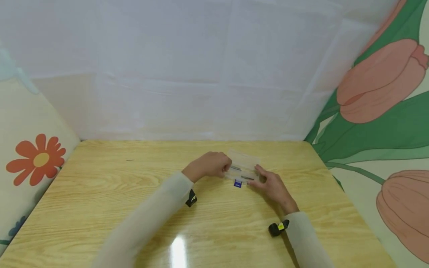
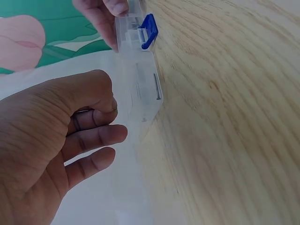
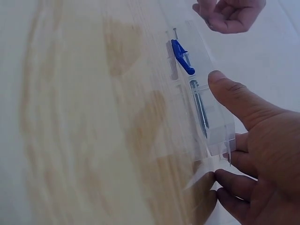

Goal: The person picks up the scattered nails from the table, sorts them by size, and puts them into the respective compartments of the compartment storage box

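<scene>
A clear plastic box [image 1: 242,162] with a blue latch [image 1: 238,183] stands on the table, its lid apparently raised at the back. Metal nails [image 1: 247,178] lie in its compartments; one nail [image 2: 157,86] shows through the wall in the left wrist view. My right hand [image 1: 270,185] holds the box's right end, the thumb [image 3: 234,93] on the near side and the other fingers round the corner. Over the box's left end is my left hand [image 1: 214,163], its fingers curled and thumb and forefinger close together. Whether anything sits between those fingertips is hidden.
A single thin dark nail [image 1: 130,160] lies on the wooden table [image 1: 161,230] toward the back left. A white sheet [image 1: 161,74] hangs behind the table's far edge. Flower-patterned cloth [image 1: 378,141] stands along both sides.
</scene>
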A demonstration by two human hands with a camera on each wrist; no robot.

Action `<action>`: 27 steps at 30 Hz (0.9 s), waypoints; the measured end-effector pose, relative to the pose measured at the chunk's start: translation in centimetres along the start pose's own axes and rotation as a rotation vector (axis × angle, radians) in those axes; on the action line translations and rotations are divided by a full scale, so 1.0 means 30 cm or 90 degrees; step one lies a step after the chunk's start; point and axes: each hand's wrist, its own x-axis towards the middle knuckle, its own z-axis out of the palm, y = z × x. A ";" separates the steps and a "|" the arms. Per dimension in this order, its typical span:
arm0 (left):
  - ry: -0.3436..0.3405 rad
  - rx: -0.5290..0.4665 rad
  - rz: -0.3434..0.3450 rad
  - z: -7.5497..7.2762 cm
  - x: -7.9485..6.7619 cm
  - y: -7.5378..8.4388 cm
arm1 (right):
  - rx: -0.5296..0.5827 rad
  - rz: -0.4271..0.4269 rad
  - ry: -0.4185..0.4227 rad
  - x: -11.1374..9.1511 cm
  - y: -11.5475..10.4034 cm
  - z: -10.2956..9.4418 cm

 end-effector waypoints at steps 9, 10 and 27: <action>-0.020 0.013 -0.005 0.027 0.041 -0.002 | 0.017 -0.010 -0.011 0.004 0.000 0.011; -0.020 0.018 -0.006 0.030 0.043 -0.003 | 0.017 -0.009 -0.013 0.004 0.000 0.010; -0.003 0.018 -0.012 0.055 0.036 -0.012 | 0.017 0.017 -0.008 -0.004 -0.005 -0.001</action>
